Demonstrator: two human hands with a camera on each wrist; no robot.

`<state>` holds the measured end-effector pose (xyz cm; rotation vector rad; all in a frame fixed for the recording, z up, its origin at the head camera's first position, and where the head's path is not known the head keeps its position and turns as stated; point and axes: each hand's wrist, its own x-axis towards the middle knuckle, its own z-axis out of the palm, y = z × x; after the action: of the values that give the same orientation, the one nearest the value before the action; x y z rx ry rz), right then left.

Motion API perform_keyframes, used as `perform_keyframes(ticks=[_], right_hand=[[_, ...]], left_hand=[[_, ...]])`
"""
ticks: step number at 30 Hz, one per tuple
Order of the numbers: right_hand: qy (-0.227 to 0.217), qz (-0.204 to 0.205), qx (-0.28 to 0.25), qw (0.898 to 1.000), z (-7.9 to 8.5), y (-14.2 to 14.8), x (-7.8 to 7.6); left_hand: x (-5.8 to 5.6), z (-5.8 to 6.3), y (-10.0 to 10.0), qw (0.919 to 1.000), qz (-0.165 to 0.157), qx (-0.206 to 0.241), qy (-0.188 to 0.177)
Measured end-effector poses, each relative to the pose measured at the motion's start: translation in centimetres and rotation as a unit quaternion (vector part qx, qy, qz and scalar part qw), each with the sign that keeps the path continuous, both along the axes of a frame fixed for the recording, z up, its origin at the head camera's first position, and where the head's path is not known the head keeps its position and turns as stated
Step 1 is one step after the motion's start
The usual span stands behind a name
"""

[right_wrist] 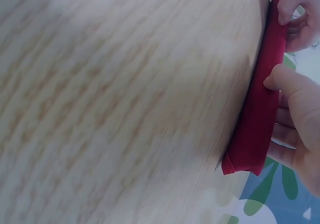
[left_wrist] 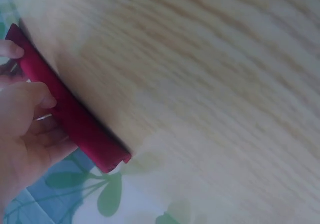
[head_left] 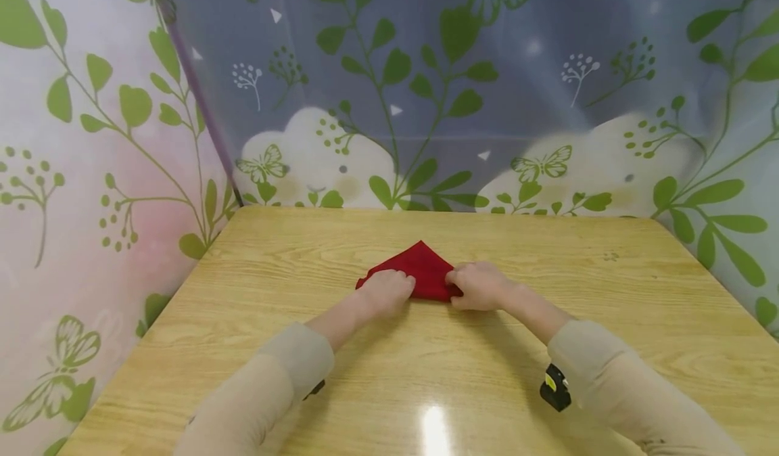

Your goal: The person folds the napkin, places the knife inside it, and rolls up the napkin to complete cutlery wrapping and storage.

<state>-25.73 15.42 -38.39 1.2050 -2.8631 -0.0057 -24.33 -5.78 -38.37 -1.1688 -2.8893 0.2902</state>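
Observation:
A red cloth [head_left: 422, 266] lies on the table with a pointed corner facing away from me and its near edge folded over into a band. On the left of that near edge, my left hand [head_left: 386, 292] grips the cloth. My right hand [head_left: 481, 285] holds it towards the right end. In the left wrist view, the left thumb presses on the red band [left_wrist: 82, 126] while the other fingers go behind it. The right wrist view shows the right thumb [right_wrist: 275, 79] on the band's front, fingers behind. The hands hide parts of the cloth.
The light wood-grain table [head_left: 274, 253] stretches out around the cloth. Hanging sheets printed with leaves and butterflies, a back one [head_left: 426, 138] and a left one [head_left: 109, 151], border it. A black device [head_left: 555, 390] sits under the right sleeve cuff.

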Motion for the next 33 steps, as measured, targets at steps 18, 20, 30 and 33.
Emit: perform_keyframes(ticks=[18,20,30,33], right_hand=[[-0.145,0.009,-0.012,0.989,0.9,0.3,-0.6],[-0.154,0.013,-0.015,0.988,0.9,0.3,-0.7],[-0.194,-0.011,-0.037,0.980,1.4,0.3,-0.5],[-0.195,-0.010,-0.042,0.980,1.3,0.4,-0.4]], left_hand=[[-0.1,1.0,-0.6,0.9943,0.017,0.029,-0.101],[-0.1,0.9,-0.5,0.9942,0.022,0.031,-0.101],[0.0,-0.1,-0.3,0.9996,0.017,0.022,-0.006],[0.1,-0.2,-0.2,0.9995,0.013,0.023,0.019]])
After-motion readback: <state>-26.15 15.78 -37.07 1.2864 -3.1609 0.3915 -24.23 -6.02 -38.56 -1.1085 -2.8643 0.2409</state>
